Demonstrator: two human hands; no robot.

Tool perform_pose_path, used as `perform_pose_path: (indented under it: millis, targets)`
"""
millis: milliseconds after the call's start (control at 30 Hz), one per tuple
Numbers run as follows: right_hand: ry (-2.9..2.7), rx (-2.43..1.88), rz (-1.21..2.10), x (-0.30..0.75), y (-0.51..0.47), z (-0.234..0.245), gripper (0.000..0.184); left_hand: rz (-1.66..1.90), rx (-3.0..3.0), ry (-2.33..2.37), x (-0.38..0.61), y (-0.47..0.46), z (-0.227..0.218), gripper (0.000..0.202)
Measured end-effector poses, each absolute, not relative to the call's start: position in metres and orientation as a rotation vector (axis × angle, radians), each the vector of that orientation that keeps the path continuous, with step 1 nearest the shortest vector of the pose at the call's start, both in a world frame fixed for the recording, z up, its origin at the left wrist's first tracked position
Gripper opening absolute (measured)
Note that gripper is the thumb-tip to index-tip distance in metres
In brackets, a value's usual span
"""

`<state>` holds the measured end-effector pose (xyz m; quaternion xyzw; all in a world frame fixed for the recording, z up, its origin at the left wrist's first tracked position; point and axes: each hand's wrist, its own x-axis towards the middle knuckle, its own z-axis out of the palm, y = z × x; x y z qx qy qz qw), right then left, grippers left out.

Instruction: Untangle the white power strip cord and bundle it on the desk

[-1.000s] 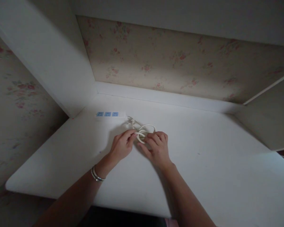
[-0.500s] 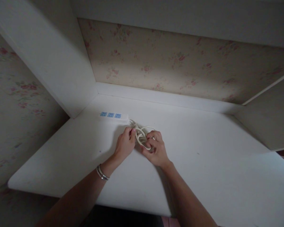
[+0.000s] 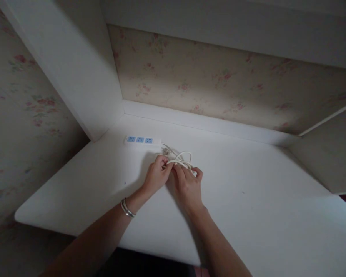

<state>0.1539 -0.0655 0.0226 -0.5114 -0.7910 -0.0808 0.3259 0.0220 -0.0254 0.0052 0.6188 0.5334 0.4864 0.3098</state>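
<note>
A white power strip (image 3: 157, 141) with three blue socket faces lies on the white desk (image 3: 248, 227). From its right end a white cord (image 3: 184, 154) runs into a loose bundle of loops. My left hand (image 3: 158, 171) pinches the bundle's left side between thumb and fingers. On the near right side of the loops, my right hand (image 3: 188, 186) has its fingers curled round the cord, close beside my left thumb. Parts of the cord are hidden behind both hands. Silver bangles (image 3: 127, 207) circle my left wrist.
A white upright panel (image 3: 83, 77) stands at the desk's left, and a low white ledge (image 3: 207, 122) runs along the back. Behind it is floral wallpaper (image 3: 202, 73). Another panel (image 3: 328, 154) bounds the right side. The desk's front left corner is rounded.
My right hand has turned and shifted its hold, fingers now nearer my left thumb. The cord loops have been drawn flatter. The view has shifted slightly, while the power strip stays on the desk.
</note>
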Motion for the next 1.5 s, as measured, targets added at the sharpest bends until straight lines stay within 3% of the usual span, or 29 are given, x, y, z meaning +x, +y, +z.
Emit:
perform_pose_path:
  millis: [233,467,667,800,1033,1300,1500]
  targets:
    - [-1.971,-1.2,0.065,0.159,-0.065,0.021,0.034,1.267,1.46,1.436,0.019,-0.025,0.011,0.03]
    - [-1.535,-1.067,0.626,0.17,-0.063,0.03,0.02,1.395,1.034,1.339,0.015,-0.017,0.017,0.03]
    - [-1.112,-0.885,1.013,0.175,-0.049,0.024,0.019,1.372,1.018,1.268,0.015,-0.021,0.02,0.032]
    - [-1.085,-0.91,0.974,0.178,-0.048,0.025,0.021,1.412,1.025,1.274,0.016,-0.021,0.02,0.035]
    - [-1.649,-1.11,0.719,0.18,-0.06,0.034,0.016,1.379,1.174,1.304,0.013,-0.022,0.023,0.053]
    - [-1.43,-1.068,0.802,0.182,-0.06,0.031,0.021,1.258,1.145,1.145,0.01,-0.023,0.02,0.043]
    - [-1.097,-1.024,0.957,0.179,-0.054,0.03,0.024,1.097,1.218,1.153,0.006,-0.02,0.023,0.046]
